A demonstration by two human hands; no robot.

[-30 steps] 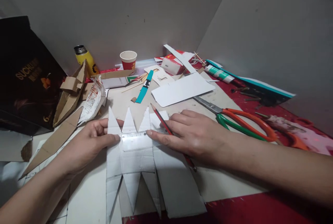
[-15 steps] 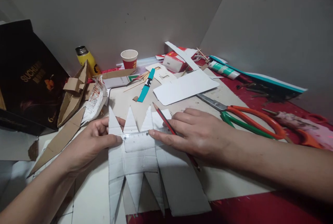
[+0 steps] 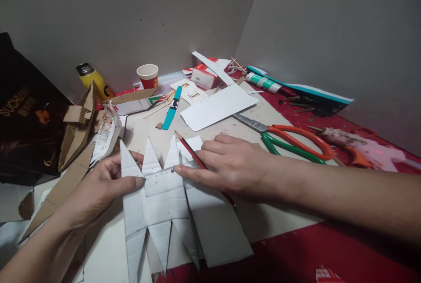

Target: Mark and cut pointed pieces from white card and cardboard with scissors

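Note:
A white cardboard cutout (image 3: pixel 158 208) with pointed triangular flaps at its top and bottom lies low in the middle of the head view. My left hand (image 3: pixel 101 189) is closed on its left edge, thumb on top and fingers behind. The thumb tip touches the left end of a short clear ruler (image 3: pixel 163 183) lying across the cutout below the upper flaps. My right hand (image 3: pixel 230 164) presses a fingertip on the ruler's other end. Between its fingers is a red and black pencil (image 3: pixel 190 148), its sharp end pointing up and left. Under the cutout's right side sits a plain white cardboard piece (image 3: pixel 220 230).
Scissors (image 3: pixel 283 136) with orange and green handles lie beyond my right forearm. Further back are a white card (image 3: pixel 217 107), a teal strip (image 3: pixel 171 110), a paper cup (image 3: pixel 148 77) and a yellow bottle (image 3: pixel 98 85). A black box (image 3: pixel 26 116) stands left; a glue gun (image 3: pixel 345 140) lies right.
The whole view has swung slightly to the right, so things appear further left. Both hands keep the same hold, and the ruler stays in place on the cutout.

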